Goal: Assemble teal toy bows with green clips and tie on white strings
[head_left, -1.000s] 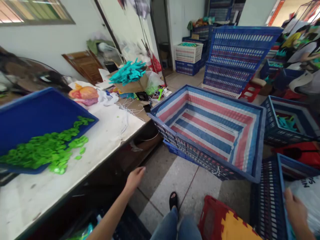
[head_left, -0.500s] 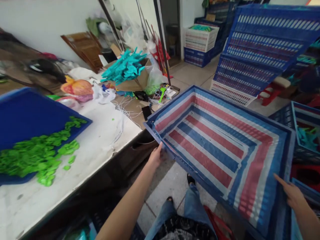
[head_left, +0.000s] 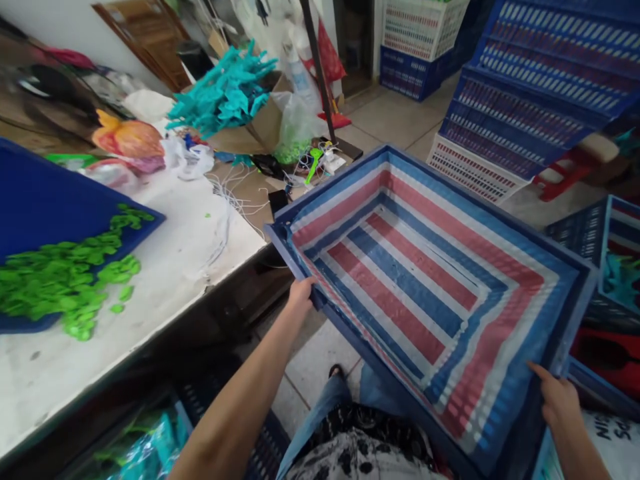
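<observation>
A large blue crate [head_left: 415, 280], lined with red, white and blue striped sheeting and empty inside, is held up between the two hands, in front of the body and above the floor. Its long axis is seen to run from beyond the left hand [head_left: 300, 297] down toward the right hand [head_left: 557, 400], with one corner turned toward the legs. The left hand is closed over the rim close to the far-left corner; the right hand is laid on the rim at the opposite end, though its grip cannot be told. To the left of the left hand a table [head_left: 165, 267] is found, with green pieces [head_left: 60, 280] spilled from a blue tray [head_left: 40, 200].
</observation>
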### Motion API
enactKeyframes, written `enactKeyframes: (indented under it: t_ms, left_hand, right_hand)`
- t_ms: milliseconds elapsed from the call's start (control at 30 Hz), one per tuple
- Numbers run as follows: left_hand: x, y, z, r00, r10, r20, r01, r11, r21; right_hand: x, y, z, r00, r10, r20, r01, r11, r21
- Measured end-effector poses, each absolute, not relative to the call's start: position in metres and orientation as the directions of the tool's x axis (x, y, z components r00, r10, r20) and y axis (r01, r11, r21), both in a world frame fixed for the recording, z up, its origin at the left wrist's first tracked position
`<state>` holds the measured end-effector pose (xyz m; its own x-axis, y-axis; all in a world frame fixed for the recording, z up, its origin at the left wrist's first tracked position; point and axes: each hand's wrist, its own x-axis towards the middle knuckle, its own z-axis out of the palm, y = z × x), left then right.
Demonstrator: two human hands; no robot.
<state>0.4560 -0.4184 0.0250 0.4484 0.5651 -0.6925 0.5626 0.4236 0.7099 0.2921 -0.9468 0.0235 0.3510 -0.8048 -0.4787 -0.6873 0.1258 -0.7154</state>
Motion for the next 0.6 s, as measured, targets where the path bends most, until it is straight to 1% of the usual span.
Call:
enactKeyframes:
  t_ms: [67,100,233,367,500,600]
  left_hand:
    - [0.462,-0.418,0.027,0.467,0.565,-0.68,0.568,0.398,0.72]
    - [0.464,-0.417,0.027,0.475,0.564,-0.676,0.573,0.384,0.724]
    - [0.452,-0.417,0.025,0.524,0.543,-0.656,0.584,0.331,0.741]
    - [0.413,-0.427,0.023,0.603,0.506,-0.616,0.548,0.298,0.781]
    - [0.373,-0.441,0.025,0.655,0.458,-0.601,0.531,0.287,0.797]
    - [0.352,-0.445,0.024,0.669,0.488,-0.561,0.518,0.235,0.822]
  right_hand:
    - [0.298,-0.937,0.036,0.294,-0.779,-0.553,-0.667,0.247,-0.703]
    - [0.299,-0.932,0.042,0.285,-0.771,-0.569,-0.65,0.281,-0.706]
    - [0.295,-0.915,0.054,0.304,-0.785,-0.539,-0.608,0.276,-0.744]
    - [0.282,-0.899,0.06,0.339,-0.769,-0.542,-0.571,0.29,-0.768]
    - [0.261,-0.876,0.072,0.414,-0.715,-0.564,-0.56,0.288,-0.777]
    - [0.236,-0.857,0.078,0.45,-0.663,-0.598,-0.569,0.304,-0.764]
